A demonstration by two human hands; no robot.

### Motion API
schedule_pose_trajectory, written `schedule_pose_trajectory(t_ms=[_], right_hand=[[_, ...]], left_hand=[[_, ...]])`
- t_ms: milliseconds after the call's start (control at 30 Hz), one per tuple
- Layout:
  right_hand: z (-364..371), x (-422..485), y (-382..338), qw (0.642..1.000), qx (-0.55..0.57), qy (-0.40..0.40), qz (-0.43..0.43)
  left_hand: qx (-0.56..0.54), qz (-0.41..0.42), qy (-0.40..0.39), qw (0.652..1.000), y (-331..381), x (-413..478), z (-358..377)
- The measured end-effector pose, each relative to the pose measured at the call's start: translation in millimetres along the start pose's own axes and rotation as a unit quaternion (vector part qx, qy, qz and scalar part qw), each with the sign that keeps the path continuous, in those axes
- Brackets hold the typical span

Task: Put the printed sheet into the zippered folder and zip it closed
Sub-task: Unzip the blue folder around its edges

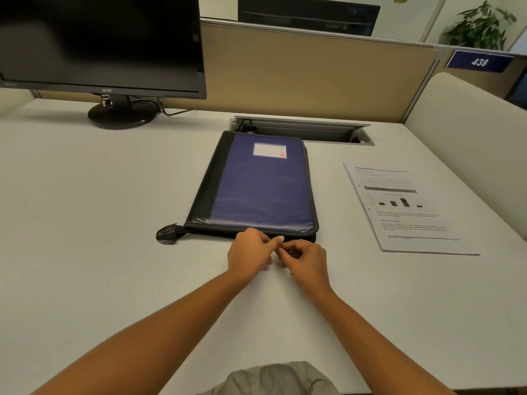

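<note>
A blue and black zippered folder (256, 183) lies closed and flat in the middle of the white desk (99, 223), spine to the left, a white label near its far end. The printed sheet (407, 206), with a table and a bar chart on it, lies on the desk to the folder's right, apart from it. Both hands meet at the folder's near edge. My left hand (249, 252) rests against that edge with fingers curled. My right hand (306, 259) pinches something small at the zipper line; the zipper pull itself is hidden by the fingers.
A black monitor (99, 44) on a round stand (122, 114) occupies the back left. Behind the folder is a cable slot (308, 129) in the desk, then a tan partition (313, 72). A black fabric tab (166, 233) sticks out at the folder's near left corner.
</note>
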State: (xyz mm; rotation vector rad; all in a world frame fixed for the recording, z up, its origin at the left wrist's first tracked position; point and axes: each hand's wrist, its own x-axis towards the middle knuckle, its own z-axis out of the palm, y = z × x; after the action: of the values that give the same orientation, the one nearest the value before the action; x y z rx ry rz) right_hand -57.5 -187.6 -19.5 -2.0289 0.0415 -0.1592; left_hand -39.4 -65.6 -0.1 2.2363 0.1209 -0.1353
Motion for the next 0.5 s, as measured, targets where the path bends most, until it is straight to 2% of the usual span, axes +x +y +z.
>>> schedule_pose_trajectory(t_ms=[133,300,400,500], right_hand=[[-7,1,4,0.999,0.015,-0.035,-0.015],[-21,17,9,0.99,0.06,0.115,0.05],[-21,28,8,0.988,0.03,0.138,0.066],[-17,36,8,0.986,0.0,0.13,0.102]], left_hand=[[-0.027,-0.001,-0.007,1.0,-1,8,4],[0.033,0.059,0.001,0.998,-7,7,6],[0.115,0.098,0.007,0.989,-7,6,4],[0.147,0.122,0.003,0.982,-8,6,5]])
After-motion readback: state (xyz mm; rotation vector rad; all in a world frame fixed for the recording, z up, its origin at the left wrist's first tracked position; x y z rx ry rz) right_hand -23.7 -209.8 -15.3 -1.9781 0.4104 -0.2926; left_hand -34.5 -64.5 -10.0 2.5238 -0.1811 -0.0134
